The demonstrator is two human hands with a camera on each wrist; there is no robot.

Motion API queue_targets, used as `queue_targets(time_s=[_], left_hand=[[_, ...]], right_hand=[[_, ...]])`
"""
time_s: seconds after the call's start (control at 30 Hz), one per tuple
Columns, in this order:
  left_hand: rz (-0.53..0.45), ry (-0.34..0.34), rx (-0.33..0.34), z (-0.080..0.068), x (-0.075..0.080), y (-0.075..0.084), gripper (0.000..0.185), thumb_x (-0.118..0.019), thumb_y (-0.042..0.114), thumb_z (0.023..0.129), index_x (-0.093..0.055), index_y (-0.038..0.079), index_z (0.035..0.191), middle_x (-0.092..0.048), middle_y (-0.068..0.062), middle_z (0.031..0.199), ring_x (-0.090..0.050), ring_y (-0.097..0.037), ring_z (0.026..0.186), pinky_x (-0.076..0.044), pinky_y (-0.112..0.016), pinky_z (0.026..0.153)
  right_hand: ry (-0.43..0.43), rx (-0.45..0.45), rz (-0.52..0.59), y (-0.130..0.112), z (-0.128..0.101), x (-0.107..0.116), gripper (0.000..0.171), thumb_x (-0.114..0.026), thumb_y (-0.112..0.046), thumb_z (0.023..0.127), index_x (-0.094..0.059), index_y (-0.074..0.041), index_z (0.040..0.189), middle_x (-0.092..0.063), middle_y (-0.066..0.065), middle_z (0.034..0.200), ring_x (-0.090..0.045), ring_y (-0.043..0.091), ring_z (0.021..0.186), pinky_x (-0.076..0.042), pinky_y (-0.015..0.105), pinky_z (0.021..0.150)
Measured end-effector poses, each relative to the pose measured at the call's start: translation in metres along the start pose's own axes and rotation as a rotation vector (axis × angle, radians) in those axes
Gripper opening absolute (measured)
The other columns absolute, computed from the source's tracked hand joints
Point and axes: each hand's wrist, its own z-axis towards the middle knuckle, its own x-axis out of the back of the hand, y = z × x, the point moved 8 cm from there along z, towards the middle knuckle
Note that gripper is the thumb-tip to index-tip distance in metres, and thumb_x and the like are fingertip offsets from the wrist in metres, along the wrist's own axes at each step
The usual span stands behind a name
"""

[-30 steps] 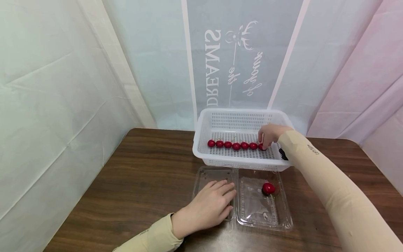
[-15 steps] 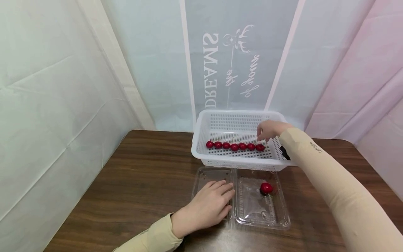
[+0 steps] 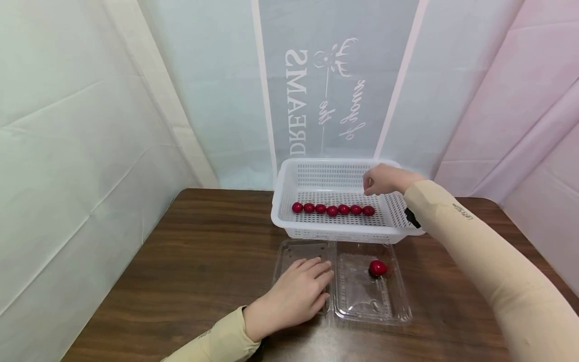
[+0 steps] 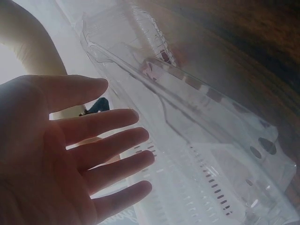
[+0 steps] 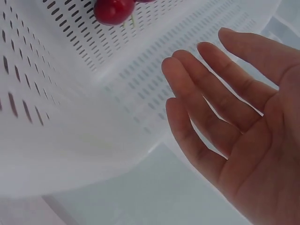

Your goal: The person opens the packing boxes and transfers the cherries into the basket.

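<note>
In the head view, a row of several red cherries (image 3: 332,210) lies across the floor of a white perforated basket (image 3: 336,230). Above the basket's right part, my right hand (image 3: 384,179) hovers apart from the row. The right wrist view shows its fingers loosely bent with nothing in them, and a cherry (image 5: 113,10) with a thin green stem beyond. Nearer stands an opened clear plastic clamshell box (image 3: 362,301); one cherry (image 3: 377,268) sits in its right half. My left hand (image 3: 294,296) lies with spread fingers over the left half.
A brown wooden table (image 3: 203,251) carries everything. Behind the basket hangs a pale blue-grey curtain (image 3: 334,100) with white lettering, and white cloth (image 3: 90,151) hangs at the left. The basket's front wall stands right behind the clamshell box.
My right hand has let go of the cherry at the row's right end and risen up and back from it. The left hand has stayed in place.
</note>
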Motion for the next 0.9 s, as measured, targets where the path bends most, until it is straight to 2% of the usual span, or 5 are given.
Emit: queue_targets(time_s=[0.2, 0.47, 0.9], left_hand=[[0.003, 0.001, 0.001, 0.000, 0.001, 0.001, 0.039, -0.060, 0.035, 0.090, -0.064, 0.012, 0.121, -0.060, -0.004, 0.130, -0.055, -0.021, 0.122, -0.045, -0.037, 0.097], [0.003, 0.003, 0.004, 0.000, 0.002, 0.002, 0.039, -0.060, 0.036, 0.090, -0.063, 0.012, 0.121, -0.060, -0.004, 0.130, -0.054, -0.022, 0.122, -0.045, -0.037, 0.097], [0.003, 0.014, 0.003, 0.001, 0.004, 0.004, 0.039, -0.061, 0.035, 0.089, -0.064, 0.012, 0.121, -0.060, -0.004, 0.129, -0.055, -0.022, 0.122, -0.046, -0.038, 0.096]], right_hand=[[0.057, 0.063, -0.009, -0.012, -0.012, 0.009, 0.008, -0.066, -0.018, 0.085, -0.068, -0.010, 0.087, -0.069, 0.003, 0.084, -0.063, 0.016, 0.077, -0.051, 0.040, 0.075], [0.101, 0.119, -0.011, -0.024, -0.029, 0.015, 0.004, -0.065, -0.014, 0.085, -0.066, -0.010, 0.083, -0.069, 0.001, 0.081, -0.063, 0.016, 0.078, -0.051, 0.040, 0.075], [0.209, 0.237, -0.048, -0.042, -0.056, 0.022, 0.007, -0.065, -0.011, 0.084, -0.063, -0.015, 0.079, -0.066, -0.005, 0.074, -0.061, 0.008, 0.071, -0.052, 0.033, 0.068]])
